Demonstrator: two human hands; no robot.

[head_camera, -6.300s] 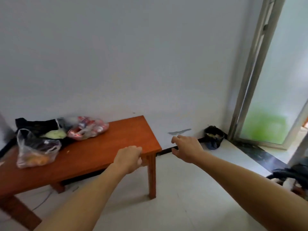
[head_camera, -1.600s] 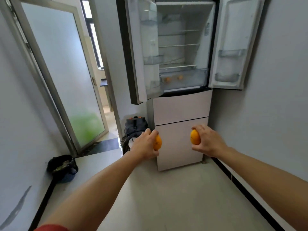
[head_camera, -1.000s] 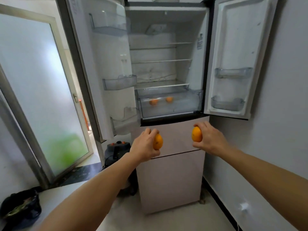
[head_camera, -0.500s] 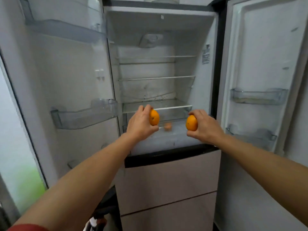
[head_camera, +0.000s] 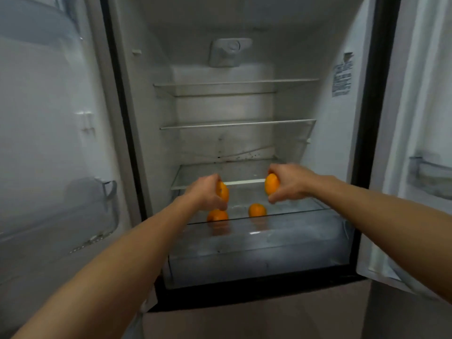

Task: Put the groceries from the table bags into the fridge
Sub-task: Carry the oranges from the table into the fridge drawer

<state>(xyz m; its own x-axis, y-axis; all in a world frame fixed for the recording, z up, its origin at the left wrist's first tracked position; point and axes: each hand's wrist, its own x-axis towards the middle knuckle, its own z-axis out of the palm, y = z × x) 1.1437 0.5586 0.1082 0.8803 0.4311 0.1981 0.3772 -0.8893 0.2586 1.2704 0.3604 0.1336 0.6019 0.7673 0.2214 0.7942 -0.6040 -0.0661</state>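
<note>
Hands inside fridge (head_camera: 325, 113): my left hand (head_camera: 205, 192) grips one orange (head_camera: 223, 192), right hand (head_camera: 288, 184) grips another orange (head_camera: 271, 184); two loose oranges (head_camera: 256, 210) in drawer (head_camera: 281, 243) just below both.

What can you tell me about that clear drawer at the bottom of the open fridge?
The clear drawer looks like see-through plastic, wide and shallow, and sits pulled out at the bottom of the fridge compartment, below the lowest glass shelf. Its front wall looks cloudy or smudged. Two oranges lie inside towards the back, one on the left and one nearer the middle. Both hands hover above it, each holding another orange; neither touches the drawer.
</note>
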